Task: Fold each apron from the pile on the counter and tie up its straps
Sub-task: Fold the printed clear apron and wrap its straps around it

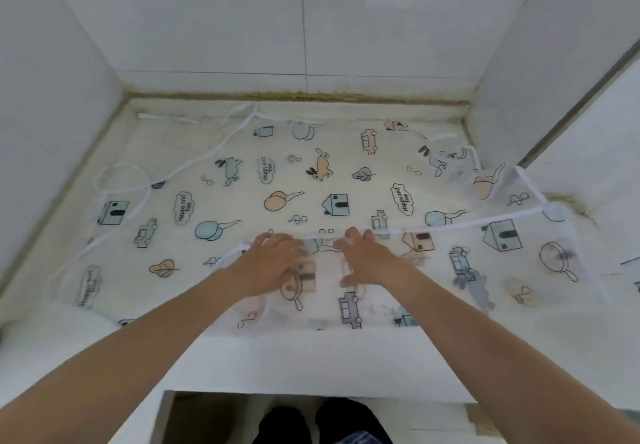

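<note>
Both hands lie flat, fingers spread, side by side near the counter's six o'clock edge: the left hand and right hand press a folded-over flap of the thin white cartoon-printed apron. The apron covers the pale stone counter. Its white straps trail loose toward ten o'clock, so folding looks barely begun and tying remains.

Left grip, right grip flat, outstretched
</note>
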Available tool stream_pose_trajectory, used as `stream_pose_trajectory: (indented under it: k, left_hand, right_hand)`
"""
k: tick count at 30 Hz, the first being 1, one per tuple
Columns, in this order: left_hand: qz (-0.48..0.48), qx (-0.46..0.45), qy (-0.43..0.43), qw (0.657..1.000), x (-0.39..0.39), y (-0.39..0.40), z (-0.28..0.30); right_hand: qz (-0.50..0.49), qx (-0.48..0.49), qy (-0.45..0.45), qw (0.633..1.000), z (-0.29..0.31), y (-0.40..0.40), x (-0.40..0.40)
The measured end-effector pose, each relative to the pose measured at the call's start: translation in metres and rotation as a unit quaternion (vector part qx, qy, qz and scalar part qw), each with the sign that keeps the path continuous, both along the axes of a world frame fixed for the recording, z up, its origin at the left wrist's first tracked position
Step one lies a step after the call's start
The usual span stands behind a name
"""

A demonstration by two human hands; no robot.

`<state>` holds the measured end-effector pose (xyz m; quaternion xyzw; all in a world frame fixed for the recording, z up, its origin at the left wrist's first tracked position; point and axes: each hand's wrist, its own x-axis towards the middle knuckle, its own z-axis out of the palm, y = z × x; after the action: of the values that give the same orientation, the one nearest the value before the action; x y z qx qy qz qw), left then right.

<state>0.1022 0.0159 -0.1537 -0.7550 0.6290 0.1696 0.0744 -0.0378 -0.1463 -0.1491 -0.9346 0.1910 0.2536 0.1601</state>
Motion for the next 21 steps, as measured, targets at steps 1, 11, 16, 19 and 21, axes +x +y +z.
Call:
stream_pose_trajectory:
  k: [1,11,16,19,21]
  left_hand:
    - [0.005,-0.004,-0.005,1.0,0.01,0.014,0.0]
    - [0.258,-0.114,0.047,0.958,0.046,0.083,-0.003]
    - [0.319,-0.054,0.243,0.914,0.051,0.067,-0.009]
    - [0.308,0.003,0.212,0.928,0.052,0.063,-0.011]
    - [0.303,0.007,0.201,0.931,0.051,0.061,-0.011]
  right_hand:
    - [-0.014,-0.016,0.015,1.0,-0.001,0.002,0.003]
    - [-0.13,0.207,-0.049,0.968,0.006,0.102,0.079]
    - [-0.345,0.494,-0.068,0.796,0.008,0.133,0.095]
    - [-0.389,0.606,-0.121,0.683,0.037,0.11,0.104]
    - [-0.37,0.569,-0.117,0.725,0.066,0.085,0.11]
